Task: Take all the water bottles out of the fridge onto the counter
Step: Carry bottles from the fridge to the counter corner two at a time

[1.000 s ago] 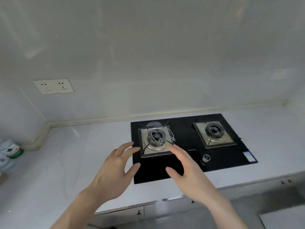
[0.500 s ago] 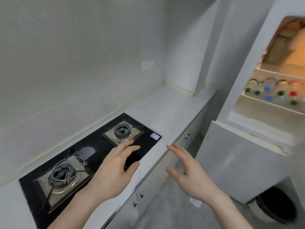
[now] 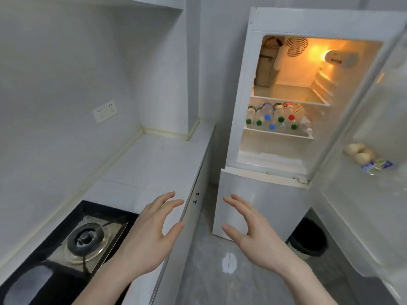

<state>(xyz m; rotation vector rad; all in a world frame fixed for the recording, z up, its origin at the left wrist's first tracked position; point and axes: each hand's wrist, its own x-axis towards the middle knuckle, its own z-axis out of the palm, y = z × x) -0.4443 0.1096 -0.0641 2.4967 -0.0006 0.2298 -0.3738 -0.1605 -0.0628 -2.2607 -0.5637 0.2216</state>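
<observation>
A white bench [image 3: 154, 164] is seen at left; water bottles [image 3: 277, 118] are laid on the open fridge [image 3: 259, 194] shelf, upper right. Left hand [image 3: 152, 236] and right hand [image 3: 253, 236] are held low centre, each grip spread and empty.

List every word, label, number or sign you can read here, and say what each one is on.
No text is readable.
Bottles in the fridge: labels too blurred to read.
Packet in the door shelf: blue and yellow print, too blurred to read.
Socket on the wall: no legible marking.
</observation>
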